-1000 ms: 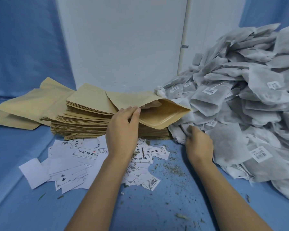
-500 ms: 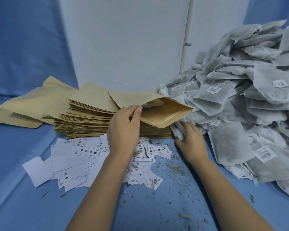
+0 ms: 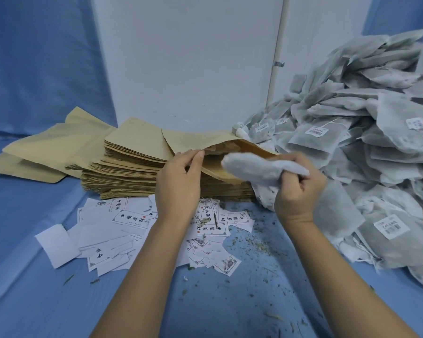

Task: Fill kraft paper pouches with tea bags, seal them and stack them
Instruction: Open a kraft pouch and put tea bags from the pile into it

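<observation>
The fingers (image 3: 197,157) of the left hand (image 3: 178,189) pinch the upper lip of the open pouch (image 3: 200,140), which lies on top of the stack of pouches (image 3: 132,164) near the far edge of the surface (image 3: 230,301). The fingers (image 3: 308,181) of the right hand (image 3: 300,198) curl round a bunched tea bag (image 3: 252,172), whose front end is just at the pouch's mouth. The step should go best with the lip held high and the narrow end fed in first and pushed deep, so that nothing catches where the pouch seals. The heap of tea bags (image 3: 366,132) lines the right edge.
</observation>
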Motion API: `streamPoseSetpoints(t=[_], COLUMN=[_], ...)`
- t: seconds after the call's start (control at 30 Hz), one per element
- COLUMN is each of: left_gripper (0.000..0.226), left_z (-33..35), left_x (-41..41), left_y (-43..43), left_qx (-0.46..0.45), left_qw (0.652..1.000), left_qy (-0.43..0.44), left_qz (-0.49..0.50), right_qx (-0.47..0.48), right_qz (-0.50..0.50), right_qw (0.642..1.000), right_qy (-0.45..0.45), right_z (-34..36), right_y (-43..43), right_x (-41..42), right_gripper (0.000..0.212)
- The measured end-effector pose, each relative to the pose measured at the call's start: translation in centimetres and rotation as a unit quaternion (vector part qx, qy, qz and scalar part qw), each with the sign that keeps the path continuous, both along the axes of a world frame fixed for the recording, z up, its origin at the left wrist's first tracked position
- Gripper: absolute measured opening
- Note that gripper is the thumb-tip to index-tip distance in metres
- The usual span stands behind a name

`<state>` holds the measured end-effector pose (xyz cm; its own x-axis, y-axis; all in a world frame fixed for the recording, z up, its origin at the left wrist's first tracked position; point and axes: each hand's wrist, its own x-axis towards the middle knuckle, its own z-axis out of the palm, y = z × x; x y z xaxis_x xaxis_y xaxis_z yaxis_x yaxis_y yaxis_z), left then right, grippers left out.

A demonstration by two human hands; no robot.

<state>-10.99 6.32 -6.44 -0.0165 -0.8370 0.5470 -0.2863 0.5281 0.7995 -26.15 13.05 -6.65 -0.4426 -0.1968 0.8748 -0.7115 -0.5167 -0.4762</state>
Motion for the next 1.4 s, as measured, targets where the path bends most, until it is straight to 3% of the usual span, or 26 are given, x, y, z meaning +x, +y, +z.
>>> streamPoseSetpoints(t=[0.1, 0.2, 0.27, 0.37, 0.43, 0.53, 0.6, 0.67, 0.73, 0.8, 0.87, 0.93, 1.03, 1.23, 1.4], left_gripper=[0.030, 0.028, 0.027, 0.029, 0.030, 0.030, 0.029, 0.030, 0.031, 0.031, 0.031, 0.031, 0.031, 0.030, 0.029], left_z=[0.0, -0.1, -0.2, -0.2, -0.3, -0.3, -0.3, -0.4, -0.4, -0.4, -0.3, -0.2, -0.3, -0.6, -0.5], left_x=[-0.1, -0.2, -0.4, -0.4, -0.5, -0.7, -1.1, -1.4, -1.4, -1.3, -1.0, -0.8, -0.8, -0.4, -0.1], left_y=[0.0, 0.3, 0.5, 0.6, 0.6, 0.7, 1.1, 1.5, 1.7, 1.6, 1.5, 1.4, 1.2, 1.2, 1.0], left_qx=[0.002, -0.009, -0.017, -0.022, -0.026, -0.042, -0.062, -0.077, -0.081, -0.075, -0.070, -0.067, -0.063, -0.071, -0.071], left_qw=[1.000, 1.000, 1.000, 0.999, 0.999, 0.998, 0.996, 0.993, 0.993, 0.994, 0.995, 0.995, 0.995, 0.996, 0.996], left_qy=[-0.006, -0.006, -0.010, -0.020, -0.022, -0.036, -0.058, -0.083, -0.086, -0.073, -0.066, -0.069, -0.070, -0.056, -0.052], left_qz=[-0.006, -0.006, -0.010, -0.012, -0.012, -0.003, 0.009, 0.018, 0.023, 0.028, 0.031, 0.032, 0.028, 0.019, 0.014], right_qx=[0.054, 0.251, 0.320, 0.316, 0.288, 0.321, 0.381, 0.439, 0.454, 0.450, 0.431, 0.405, 0.382, 0.440, 0.465], right_qz=[-0.093, -0.236, -0.249, -0.191, -0.149, -0.164, -0.166, -0.130, -0.019, 0.096, 0.151, 0.121, -0.036, 0.039, 0.080], right_qw=[0.991, 0.906, 0.873, 0.906, 0.918, 0.873, 0.849, 0.838, 0.860, 0.874, 0.884, 0.904, 0.913, 0.864, 0.855], right_qy=[0.081, 0.245, 0.271, 0.207, 0.231, 0.328, 0.327, 0.296, 0.233, 0.156, 0.096, 0.068, 0.142, 0.242, 0.216], right_z=[1.0, 0.8, 0.5, 0.6, 0.8, 1.2, 1.9, 2.7, 3.3, 3.6, 3.3, 2.5, 1.9, 2.7, 3.2], right_y=[-0.1, -1.0, -1.8, -2.2, -2.3, -3.3, -4.5, -5.6, -6.5, -6.5, -6.2, -6.1, -6.2, -6.7, -7.4], right_x=[0.8, 1.2, 1.7, 2.5, 2.5, 2.3, 2.4, 2.6, 2.5, 2.7, 2.7, 2.5, 1.8, 1.8, 2.0], right_gripper=[0.022, 0.021, 0.026, 0.027, 0.015, 0.015, 0.023, 0.021, 0.016, 0.024, 0.023, 0.016, 0.015, 0.022, 0.028])
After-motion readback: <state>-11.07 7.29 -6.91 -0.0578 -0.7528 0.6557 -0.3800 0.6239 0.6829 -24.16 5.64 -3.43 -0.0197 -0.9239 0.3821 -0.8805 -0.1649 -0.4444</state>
